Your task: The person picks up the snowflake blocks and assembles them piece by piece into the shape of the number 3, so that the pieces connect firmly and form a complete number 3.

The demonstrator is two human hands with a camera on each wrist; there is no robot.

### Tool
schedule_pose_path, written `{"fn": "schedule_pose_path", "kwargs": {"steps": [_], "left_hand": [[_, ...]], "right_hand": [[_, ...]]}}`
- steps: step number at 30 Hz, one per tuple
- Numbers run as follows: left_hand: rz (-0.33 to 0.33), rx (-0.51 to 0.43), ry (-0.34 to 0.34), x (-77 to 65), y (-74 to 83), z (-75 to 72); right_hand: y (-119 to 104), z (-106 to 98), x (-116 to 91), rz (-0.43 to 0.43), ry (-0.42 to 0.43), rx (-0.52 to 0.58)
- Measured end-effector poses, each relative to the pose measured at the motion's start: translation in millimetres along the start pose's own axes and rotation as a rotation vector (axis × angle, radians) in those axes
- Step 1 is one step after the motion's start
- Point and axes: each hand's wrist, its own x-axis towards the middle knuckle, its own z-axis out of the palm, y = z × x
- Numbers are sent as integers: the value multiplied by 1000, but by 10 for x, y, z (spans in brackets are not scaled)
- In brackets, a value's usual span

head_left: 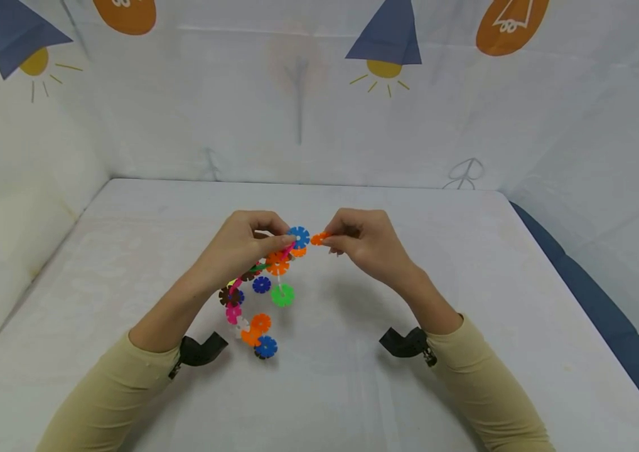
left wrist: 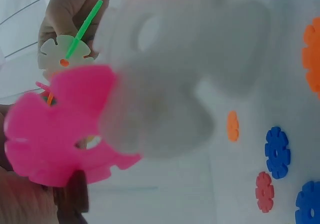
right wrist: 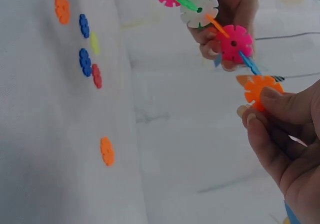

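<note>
Head view: I look down on a white counter (head_left: 325, 395) with a pale wall (head_left: 240, 113) behind it.
Left hand (head_left: 246, 242): it pinches a chain (head_left: 278, 263) of bright discs, close by a blue disc (head_left: 299, 236).
Right hand (head_left: 369, 242): thumb and finger pinch an orange disc (right wrist: 260, 88).
Chain: it hangs from the left hand; I can't tell if its low end touches the counter.
Orange disc: it is right by the blue disc; I can't tell if they are joined.
</note>
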Motion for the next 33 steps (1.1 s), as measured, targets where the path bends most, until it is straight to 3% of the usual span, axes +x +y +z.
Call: {"fn": "schedule_pose_path", "kwargs": {"steps": [5, 20, 27, 33], "left_hand": [[10, -18, -2, 4, -6, 5], [11, -36, -8, 14, -23, 43], [-14, -30, -8, -1, 1, 66], [-15, -55, -2, -34, 31, 59]], "right_hand": [[-10, 15, -2, -106, 31, -88], [-51, 58, -31, -311, 77, -320], [-104, 118, -50, -476, 143, -461], [-151, 161, -64, -559, 211, -518]]}}
